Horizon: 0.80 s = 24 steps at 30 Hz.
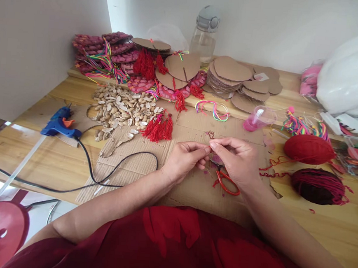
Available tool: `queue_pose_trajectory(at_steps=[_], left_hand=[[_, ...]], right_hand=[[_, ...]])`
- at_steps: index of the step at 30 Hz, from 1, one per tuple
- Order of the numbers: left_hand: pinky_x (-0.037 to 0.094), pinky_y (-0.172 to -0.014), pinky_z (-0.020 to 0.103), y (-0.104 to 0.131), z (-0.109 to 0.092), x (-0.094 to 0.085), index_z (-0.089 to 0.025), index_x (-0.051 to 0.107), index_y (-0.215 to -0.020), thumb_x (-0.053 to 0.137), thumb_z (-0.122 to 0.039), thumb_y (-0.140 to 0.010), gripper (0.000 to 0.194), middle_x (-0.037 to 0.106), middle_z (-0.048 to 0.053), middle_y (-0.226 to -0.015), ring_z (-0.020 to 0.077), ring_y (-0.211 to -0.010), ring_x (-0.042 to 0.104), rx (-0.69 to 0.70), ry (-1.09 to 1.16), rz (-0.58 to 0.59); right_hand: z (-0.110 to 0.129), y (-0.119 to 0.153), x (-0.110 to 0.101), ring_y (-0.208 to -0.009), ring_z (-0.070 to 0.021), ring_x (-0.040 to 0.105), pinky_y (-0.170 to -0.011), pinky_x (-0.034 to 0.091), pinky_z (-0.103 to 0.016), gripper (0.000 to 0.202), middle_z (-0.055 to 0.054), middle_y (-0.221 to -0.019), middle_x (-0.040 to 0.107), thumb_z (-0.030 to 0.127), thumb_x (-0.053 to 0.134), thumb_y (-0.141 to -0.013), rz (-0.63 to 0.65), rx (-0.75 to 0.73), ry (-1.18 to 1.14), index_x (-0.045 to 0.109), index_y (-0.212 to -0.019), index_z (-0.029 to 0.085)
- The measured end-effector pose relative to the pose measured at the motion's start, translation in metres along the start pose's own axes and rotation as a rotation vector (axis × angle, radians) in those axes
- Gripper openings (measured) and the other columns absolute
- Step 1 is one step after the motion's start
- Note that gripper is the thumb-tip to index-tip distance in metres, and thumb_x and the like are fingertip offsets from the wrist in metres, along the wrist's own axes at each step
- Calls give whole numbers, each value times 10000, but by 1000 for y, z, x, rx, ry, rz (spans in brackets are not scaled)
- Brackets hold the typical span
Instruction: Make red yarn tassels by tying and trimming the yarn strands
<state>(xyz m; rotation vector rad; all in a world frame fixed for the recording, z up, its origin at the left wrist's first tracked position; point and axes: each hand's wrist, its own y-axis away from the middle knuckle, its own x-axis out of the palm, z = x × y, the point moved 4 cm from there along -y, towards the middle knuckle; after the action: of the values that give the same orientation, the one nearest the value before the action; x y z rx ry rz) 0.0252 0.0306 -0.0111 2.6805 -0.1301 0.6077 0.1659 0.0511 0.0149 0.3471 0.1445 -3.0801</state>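
Note:
Above the cardboard sheet [174, 187], my left hand [188, 157] and my right hand [236, 157] meet fingertip to fingertip, both closed in a pinch. Between them is a thin strand of yarn [210, 134], its dark red curl showing just past the fingers. Most of the strand is hidden by my fingertips. Scissors with red-orange handles [229, 188] lie on the cardboard under my right hand, partly covered by it. A bunch of red tassels [158, 126] lies to the left of my hands.
A blue glue gun [58, 123] with its black cord [87, 155] lies at left, near peanut shells [122, 107]. Behind are cardboard discs [227, 73], decorated pink pieces [120, 53] and a bottle [205, 35]. A pink cup [259, 117], red yarn [309, 149] and maroon yarn [317, 185] sit right.

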Motion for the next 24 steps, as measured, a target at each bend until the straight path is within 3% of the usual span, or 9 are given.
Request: queue_pose_trajectory(at_steps=[4, 11, 15, 17, 20, 24], left_hand=[[461, -471, 195, -1, 1, 0, -90, 725, -778, 810, -313, -719, 245, 644, 25, -632, 66, -489, 544, -15, -1, -4], [452, -480, 197, -1, 1, -1, -109, 741, -766, 763, -290, -725, 187, 645, 21, -624, 69, -499, 534, 35, -35, -17], [433, -470, 192, 0, -1, -2, -107, 725, -740, 752, -276, -720, 172, 635, 19, -601, 66, -482, 521, 37, -26, -36], [425, -467, 191, 0, -2, -3, -107, 722, -739, 746, -267, -717, 164, 633, 18, -596, 67, -479, 518, 41, -2, -41], [419, -466, 188, -1, -3, -3, -110, 716, -734, 742, -265, -717, 158, 636, 16, -603, 64, -479, 517, 60, 38, -41], [426, -475, 181, -2, -4, -5, -104, 714, -751, 748, -267, -720, 169, 642, 19, -622, 61, -494, 521, 67, 70, -40]], right_hand=[[5, 1, -1, -787, -208, 713, -744, 588, -358, 55, -43, -861, 765, 295, 741, -806, -27, -47, 98, 757, -798, 243], [-9, -2, 0, -757, -190, 690, -702, 570, -334, 120, -47, -866, 762, 351, 769, -782, -3, 58, -30, 769, -810, 235], [-11, -2, 4, -728, -155, 665, -642, 560, -278, 169, -36, -824, 738, 370, 791, -763, 87, 181, -167, 760, -820, 214], [-8, -1, 5, -745, -144, 662, -582, 544, -238, 205, -41, -895, 729, 385, 782, -780, 129, 205, -221, 749, -879, 208], [-3, 5, 6, -841, -174, 675, -502, 526, -213, 310, -64, -1057, 694, 428, 770, -788, 175, 224, -287, 693, -994, 209], [-1, 18, 10, -913, -217, 680, -497, 555, -239, 386, -79, -1055, 678, 442, 771, -779, 283, 318, -284, 582, -1021, 208]])
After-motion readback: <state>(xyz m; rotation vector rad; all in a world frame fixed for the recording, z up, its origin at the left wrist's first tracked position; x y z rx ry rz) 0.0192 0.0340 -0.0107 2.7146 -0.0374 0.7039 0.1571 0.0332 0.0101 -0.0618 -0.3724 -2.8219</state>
